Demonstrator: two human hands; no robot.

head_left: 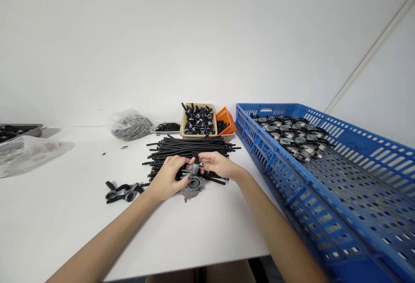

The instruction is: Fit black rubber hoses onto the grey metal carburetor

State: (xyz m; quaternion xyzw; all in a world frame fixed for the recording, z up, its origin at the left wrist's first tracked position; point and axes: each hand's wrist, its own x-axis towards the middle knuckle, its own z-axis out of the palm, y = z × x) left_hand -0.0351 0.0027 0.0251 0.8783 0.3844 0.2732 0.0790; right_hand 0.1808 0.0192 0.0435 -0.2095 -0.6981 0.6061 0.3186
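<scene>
Near the front of a smooth white surface (pixel 207 235), a grey metal housing (pixel 192 191) with a round opening sat between two bare hands. Its long axis ran roughly away from the person; a small nozzle pointed nearward, the opening faced up towards the person, and a short black rubber tube (pixel 196 159) rose at the far end. The left hand (pixel 170 176) had its grip around the housing's left side, while the right hand (pixel 220 164) pinched beside the tube's base. To the left lay black hoses with grey rings (pixel 129 196). Beyond the hands, long thin black tubes (pixel 189 147) lay mostly crosswise. At right, a blue slotted plastic crate (pixel 293 193) held grey-and-black assemblies (pixel 300 139); dark handwritten marks (pixel 266 149) on its side were too small to read. Farther back stood a cream rectangular plastic basket (pixel 197 136) and a tilted orange slotted basket (pixel 231 123).
</scene>
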